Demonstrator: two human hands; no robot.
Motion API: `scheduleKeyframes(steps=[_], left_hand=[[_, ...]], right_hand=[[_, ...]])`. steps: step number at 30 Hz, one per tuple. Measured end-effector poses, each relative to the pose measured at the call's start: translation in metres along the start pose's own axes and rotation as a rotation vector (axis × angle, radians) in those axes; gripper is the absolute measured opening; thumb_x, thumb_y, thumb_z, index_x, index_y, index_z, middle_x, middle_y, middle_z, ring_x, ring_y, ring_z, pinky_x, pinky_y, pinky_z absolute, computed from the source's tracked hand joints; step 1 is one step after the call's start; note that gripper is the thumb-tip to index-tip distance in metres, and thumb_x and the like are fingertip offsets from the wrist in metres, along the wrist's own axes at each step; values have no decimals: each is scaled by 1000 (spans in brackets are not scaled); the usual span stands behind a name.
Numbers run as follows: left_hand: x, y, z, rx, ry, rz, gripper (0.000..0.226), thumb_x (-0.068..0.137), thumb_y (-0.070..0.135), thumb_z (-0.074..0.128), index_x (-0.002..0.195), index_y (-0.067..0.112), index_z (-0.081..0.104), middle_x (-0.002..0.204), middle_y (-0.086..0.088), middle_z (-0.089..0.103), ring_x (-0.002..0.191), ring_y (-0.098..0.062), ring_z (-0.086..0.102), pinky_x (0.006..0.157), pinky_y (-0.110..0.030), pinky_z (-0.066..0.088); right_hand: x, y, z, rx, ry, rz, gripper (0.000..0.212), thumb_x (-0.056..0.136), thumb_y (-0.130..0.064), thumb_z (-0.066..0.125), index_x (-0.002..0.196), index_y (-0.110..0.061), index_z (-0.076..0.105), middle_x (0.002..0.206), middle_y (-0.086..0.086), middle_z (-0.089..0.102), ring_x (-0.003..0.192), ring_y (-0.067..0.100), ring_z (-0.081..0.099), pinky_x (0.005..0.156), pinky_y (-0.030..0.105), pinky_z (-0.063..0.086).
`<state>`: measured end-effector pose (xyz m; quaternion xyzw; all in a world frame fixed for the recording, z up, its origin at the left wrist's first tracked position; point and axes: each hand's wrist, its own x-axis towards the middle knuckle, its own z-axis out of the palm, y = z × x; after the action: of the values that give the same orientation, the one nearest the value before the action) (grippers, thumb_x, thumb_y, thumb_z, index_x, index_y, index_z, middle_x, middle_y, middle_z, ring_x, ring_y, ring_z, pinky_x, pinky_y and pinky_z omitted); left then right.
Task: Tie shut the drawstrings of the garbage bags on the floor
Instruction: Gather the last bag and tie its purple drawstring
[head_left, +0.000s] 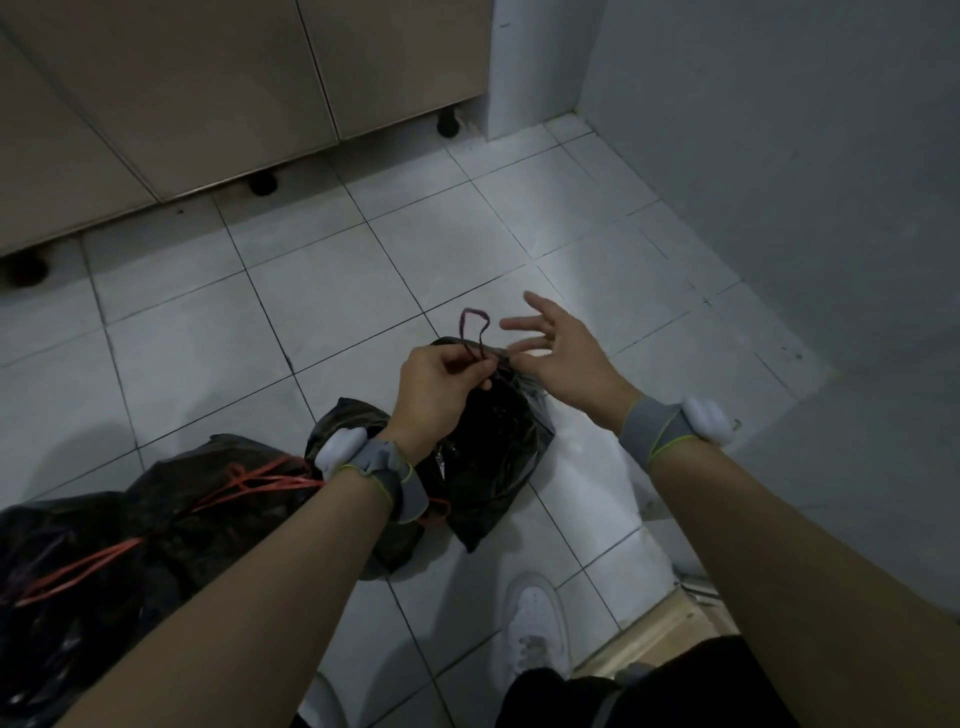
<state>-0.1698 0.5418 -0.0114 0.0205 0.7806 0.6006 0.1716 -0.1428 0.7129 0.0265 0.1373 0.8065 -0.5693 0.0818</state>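
A small black garbage bag (493, 457) stands on the tiled floor in the middle of the head view. Its purple drawstring (474, 327) rises in a loop above the bag's gathered mouth. My left hand (441, 387) pinches the base of that loop. My right hand (561, 353) hovers just right of the bag's mouth with fingers spread and nothing in it. A larger black garbage bag (156, 530) with an orange drawstring (249, 480) lies at the lower left, partly behind my left forearm.
Beige cabinets on black feet (262, 183) run along the back left. A grey wall (779, 156) closes the right side. My white shoe (535, 623) rests on the floor near the bottom, beside a wooden threshold (660, 634).
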Motion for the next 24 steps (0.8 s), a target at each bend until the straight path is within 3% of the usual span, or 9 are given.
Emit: scheduleKeyframes(steps=[1,3,5,7,11,15,17,20,24], left_hand=[[0,-1,-1,-6,-8,-6,10,94,8,76,99,1,81,79,-16,78,75,-20,73,89,-41,63],[1,-1,-2,-25,-35,-13,11,93,4,75,101,-1,80,82,-16,78,74,-18,73,89,-38,63],[1,-2,-3,-36,-70,-16,12,93,3,75,104,-1,80,85,-13,79,76,-16,73,86,-31,63],[1,-1,-3,-39,-99,-20,14,93,3,74,106,-1,79,85,-10,79,77,-14,74,83,-24,62],[0,3,-3,-99,-129,-49,16,94,-2,71,109,-8,76,82,-4,78,71,-8,73,78,-18,60],[-1,10,-6,-173,-59,-51,23,94,-6,70,117,-7,71,85,-13,75,79,-20,73,83,-28,61],[2,14,-10,-162,-17,-21,27,92,-6,72,118,-4,70,85,-11,76,77,-14,75,79,-23,63],[6,23,-14,-132,35,39,27,84,-3,81,110,-1,73,91,-7,78,74,-6,76,75,-16,60],[8,35,-11,-126,2,130,17,83,-3,81,97,3,75,92,-9,80,81,-16,80,77,-25,63]], right_hand=[[0,6,-1,-82,-2,-5,74,91,1,65,155,-14,33,133,1,64,99,20,66,97,34,55],[0,18,0,-256,-53,-25,62,91,-3,67,149,-16,48,130,-2,67,90,14,66,99,30,53],[1,27,4,-343,-117,-45,46,90,-12,71,134,-21,65,115,-6,73,90,10,67,93,17,52],[2,33,8,-340,-124,-58,31,89,-17,73,119,-25,75,100,-9,75,90,5,68,81,5,47],[8,41,10,-238,-43,-38,16,87,-23,76,103,-22,81,90,-8,77,83,-4,68,73,-1,44],[9,43,10,-56,53,64,10,85,-12,78,92,-5,80,80,8,77,60,6,63,61,12,47],[9,43,10,115,107,135,10,87,-4,75,91,4,76,79,17,75,57,12,58,57,18,48],[9,41,9,245,138,177,5,89,-1,72,88,1,76,75,15,72,58,13,57,58,18,51],[10,37,13,152,71,117,12,91,-12,72,90,-3,80,68,6,70,56,7,54,60,16,47]])
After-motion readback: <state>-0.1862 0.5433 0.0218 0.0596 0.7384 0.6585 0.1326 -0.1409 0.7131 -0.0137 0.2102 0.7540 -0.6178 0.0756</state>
